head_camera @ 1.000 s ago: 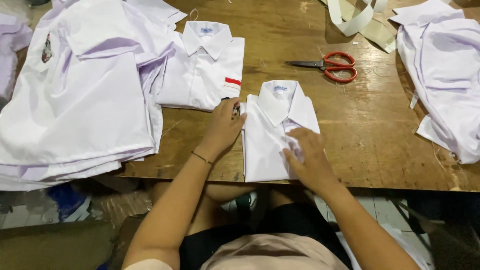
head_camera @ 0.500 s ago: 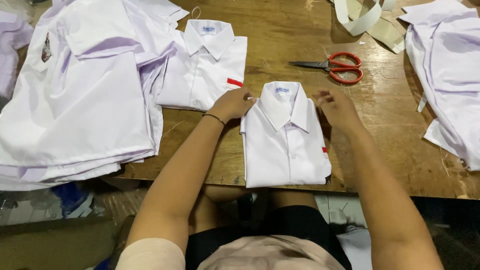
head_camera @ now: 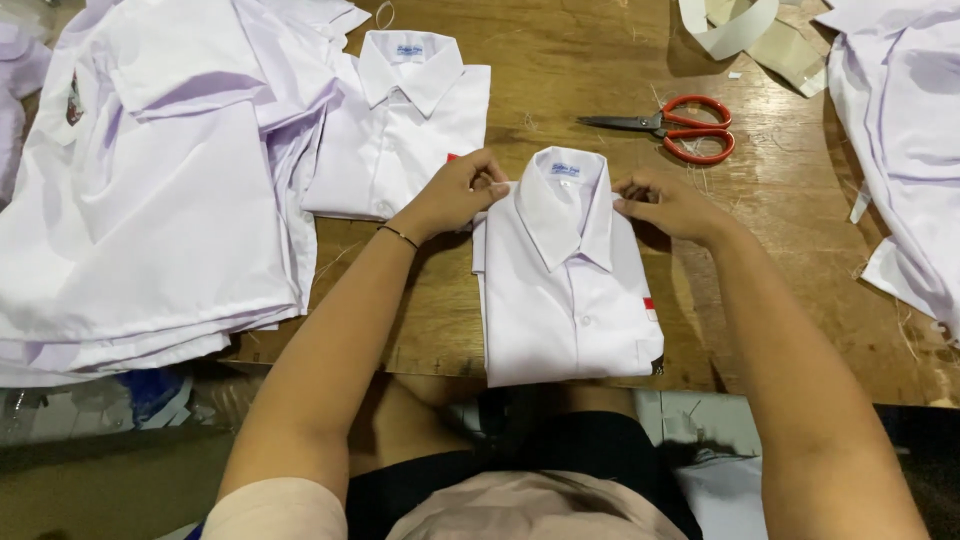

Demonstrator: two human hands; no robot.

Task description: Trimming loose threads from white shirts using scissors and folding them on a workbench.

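A small folded white shirt (head_camera: 565, 290) lies collar-up on the wooden table (head_camera: 780, 250), right in front of me. My left hand (head_camera: 455, 192) pinches the shirt's left shoulder beside the collar. My right hand (head_camera: 665, 205) pinches the right shoulder at the same height. A small red patch shows on the shirt's right edge. A second folded white shirt (head_camera: 400, 125) lies just behind my left hand.
A tall stack of unfolded white shirts (head_camera: 150, 190) covers the left of the table. Red-handled scissors (head_camera: 685, 128) lie behind the right hand. More white garments (head_camera: 900, 130) are piled at the right edge, and white strips (head_camera: 740, 30) lie at the back.
My hands moved from pressing the shirt's lower body up to its shoulders beside the collar. The shirt's lower part is now folded flat and square.
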